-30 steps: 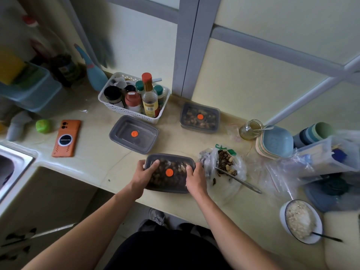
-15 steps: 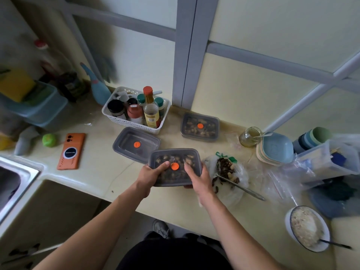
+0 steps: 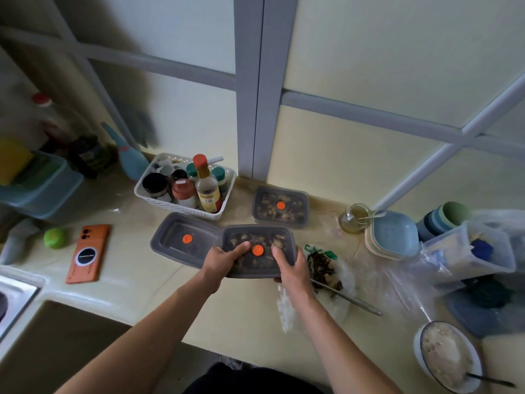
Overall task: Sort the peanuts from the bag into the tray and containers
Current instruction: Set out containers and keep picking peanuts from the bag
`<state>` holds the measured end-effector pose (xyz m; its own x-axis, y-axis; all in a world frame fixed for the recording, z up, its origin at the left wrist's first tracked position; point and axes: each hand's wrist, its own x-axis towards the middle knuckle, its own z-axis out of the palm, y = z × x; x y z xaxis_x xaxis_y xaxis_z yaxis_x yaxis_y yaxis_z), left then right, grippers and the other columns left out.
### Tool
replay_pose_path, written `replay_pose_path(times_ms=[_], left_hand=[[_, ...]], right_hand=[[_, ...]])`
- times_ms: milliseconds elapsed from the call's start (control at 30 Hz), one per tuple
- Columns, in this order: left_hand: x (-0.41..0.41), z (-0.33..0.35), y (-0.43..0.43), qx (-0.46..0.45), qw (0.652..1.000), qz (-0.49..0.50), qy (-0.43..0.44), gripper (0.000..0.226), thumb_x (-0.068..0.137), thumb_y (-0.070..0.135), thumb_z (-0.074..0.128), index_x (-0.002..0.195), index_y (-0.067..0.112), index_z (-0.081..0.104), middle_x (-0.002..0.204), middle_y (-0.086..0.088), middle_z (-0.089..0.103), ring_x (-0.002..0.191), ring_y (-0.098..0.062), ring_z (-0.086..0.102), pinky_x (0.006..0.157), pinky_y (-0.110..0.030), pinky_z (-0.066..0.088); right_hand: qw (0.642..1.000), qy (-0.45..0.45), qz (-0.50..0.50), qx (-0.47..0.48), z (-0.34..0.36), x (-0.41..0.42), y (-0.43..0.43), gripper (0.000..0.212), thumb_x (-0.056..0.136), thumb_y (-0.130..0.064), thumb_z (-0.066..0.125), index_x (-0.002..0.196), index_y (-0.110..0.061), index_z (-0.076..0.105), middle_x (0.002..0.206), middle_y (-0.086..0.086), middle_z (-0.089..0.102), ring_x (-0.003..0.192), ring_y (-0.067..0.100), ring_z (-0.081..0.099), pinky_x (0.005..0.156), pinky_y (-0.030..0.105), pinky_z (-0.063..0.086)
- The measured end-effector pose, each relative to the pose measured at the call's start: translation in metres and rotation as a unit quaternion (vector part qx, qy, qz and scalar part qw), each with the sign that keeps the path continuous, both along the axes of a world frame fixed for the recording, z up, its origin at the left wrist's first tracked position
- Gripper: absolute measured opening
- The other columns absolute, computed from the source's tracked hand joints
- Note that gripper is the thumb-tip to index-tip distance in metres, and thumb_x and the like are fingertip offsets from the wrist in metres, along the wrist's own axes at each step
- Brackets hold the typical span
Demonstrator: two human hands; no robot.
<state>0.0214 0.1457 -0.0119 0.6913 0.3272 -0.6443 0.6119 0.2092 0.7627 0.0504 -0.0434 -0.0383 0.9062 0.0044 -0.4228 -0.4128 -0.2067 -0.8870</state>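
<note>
My left hand [image 3: 224,263] and right hand [image 3: 292,270] grip the filled lidded container [image 3: 257,237] from both sides, thumbs on top, probably to keep it level, with the peanut bag [image 3: 326,265] at 3 o'clock and the empty container [image 3: 186,238] at 9 o'clock on the tabletop [image 3: 142,280].

Home kitchen: sink edge [image 3: 17,291] set into a countertop [image 3: 136,282], condiment basket [image 3: 184,186], stacked bowls [image 3: 393,236], rice bowl [image 3: 449,356] are seen.

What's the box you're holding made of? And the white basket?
Box: probably plastic, smoky grey and see-through; what's inside shows through its lid. Basket: likely plastic, white and matte, with moulded rows of small holes.
</note>
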Motion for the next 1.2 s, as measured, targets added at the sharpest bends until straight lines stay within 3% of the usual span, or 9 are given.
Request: replay_pose_path(times_ms=[67, 200, 300, 400, 600, 800, 900, 1067, 1200], left_hand=[[0.017, -0.002, 0.0, 0.016, 1.0, 0.008, -0.019, 0.051, 0.079, 0.048, 0.083, 0.109, 0.011, 0.067, 0.097, -0.006, 0.076, 0.09, -0.018, 0.074, 0.076, -0.029, 0.058], [0.052, -0.001, 0.003, 0.063, 0.997, -0.008, -0.041, 0.02, 0.091, 0.024, 0.069, 0.11, 0.019, 0.067, 0.101, -0.006, 0.074, 0.09, -0.021, 0.069, 0.077, -0.033, 0.055], [0.079, 0.0, 0.003, 0.071, 0.996, -0.036, -0.047, 0.028, 0.082, 0.011, 0.063, 0.101, 0.03, 0.073, 0.091, 0.003, 0.077, 0.093, -0.026, 0.071, 0.086, -0.039, 0.058], [0.107, -0.005, 0.003, 0.073, 0.996, -0.028, -0.045, 0.034, 0.069, 0.019, 0.06, 0.097, 0.034, 0.072, 0.095, -0.002, 0.077, 0.095, -0.028, 0.073, 0.091, -0.045, 0.06], [0.152, -0.027, 0.006, 0.124, 0.99, -0.048, -0.036, 0.041, 0.074, 0.013, 0.057, 0.109, 0.024, 0.075, 0.093, 0.001, 0.077, 0.091, -0.026, 0.073, 0.089, -0.049, 0.06], [0.164, -0.028, 0.005, 0.177, 0.982, -0.06, -0.038, 0.032, 0.09, 0.008, 0.059, 0.116, 0.02, 0.075, 0.097, 0.008, 0.076, 0.092, -0.012, 0.071, 0.084, -0.028, 0.059], [0.164, -0.025, 0.004, 0.234, 0.967, -0.084, -0.054, 0.032, 0.093, 0.006, 0.056, 0.114, 0.02, 0.075, 0.094, 0.009, 0.074, 0.082, -0.004, 0.065, 0.064, -0.002, 0.044], [0.138, -0.022, 0.002, 0.32, 0.942, -0.071, -0.072, 0.027, 0.099, 0.015, 0.049, 0.121, 0.013, 0.067, 0.105, -0.004, 0.072, 0.097, -0.023, 0.065, 0.081, -0.031, 0.05], [0.082, -0.016, 0.017, 0.351, 0.931, 0.012, -0.1, 0.008, 0.097, 0.014, 0.05, 0.097, 0.02, 0.056, 0.091, 0.0, 0.063, 0.081, -0.018, 0.058, 0.069, -0.034, 0.045]], right_hand=[[1.0, 0.005, -0.022, -0.002, 0.003, 0.018, -0.002, 0.057, 0.077, -0.069, 0.074, 0.122, -0.038, 0.059, 0.112, -0.009, 0.072, 0.101, 0.014, 0.071, 0.088, 0.051, 0.061], [0.998, 0.015, -0.059, 0.013, 0.006, 0.06, -0.009, 0.067, 0.079, -0.067, 0.075, 0.128, -0.031, 0.046, 0.12, -0.001, 0.067, 0.107, 0.021, 0.069, 0.094, 0.051, 0.059], [0.999, 0.0, -0.048, -0.009, 0.011, 0.092, -0.013, 0.056, 0.089, -0.057, 0.07, 0.127, -0.028, 0.042, 0.121, 0.002, 0.064, 0.107, 0.022, 0.067, 0.092, 0.046, 0.059], [0.996, -0.024, -0.032, -0.078, 0.009, 0.125, -0.013, 0.045, 0.095, -0.048, 0.066, 0.127, -0.022, 0.048, 0.127, 0.007, 0.059, 0.109, 0.023, 0.061, 0.086, 0.033, 0.051], [0.982, -0.028, -0.024, -0.187, -0.007, 0.169, -0.008, 0.035, 0.094, -0.043, 0.066, 0.116, -0.016, 0.06, 0.114, 0.009, 0.056, 0.11, 0.029, 0.055, 0.097, 0.048, 0.051], [0.976, -0.017, -0.029, -0.215, -0.014, 0.186, 0.001, 0.034, 0.098, -0.035, 0.063, 0.122, -0.011, 0.059, 0.121, 0.013, 0.055, 0.113, 0.03, 0.054, 0.096, 0.043, 0.051], [0.97, -0.015, -0.056, -0.236, -0.015, 0.187, 0.008, 0.037, 0.099, -0.034, 0.064, 0.124, -0.008, 0.059, 0.125, 0.016, 0.054, 0.117, 0.032, 0.053, 0.097, 0.042, 0.049], [0.948, -0.045, -0.141, -0.283, -0.012, 0.167, 0.026, 0.062, 0.094, -0.034, 0.071, 0.141, -0.003, 0.047, 0.14, 0.022, 0.048, 0.131, 0.041, 0.045, 0.104, 0.052, 0.043], [0.899, -0.216, -0.158, -0.345, -0.003, 0.123, 0.05, 0.05, 0.09, -0.021, 0.071, 0.133, -0.007, 0.051, 0.146, 0.016, 0.043, 0.133, 0.035, 0.041, 0.103, 0.048, 0.037]])
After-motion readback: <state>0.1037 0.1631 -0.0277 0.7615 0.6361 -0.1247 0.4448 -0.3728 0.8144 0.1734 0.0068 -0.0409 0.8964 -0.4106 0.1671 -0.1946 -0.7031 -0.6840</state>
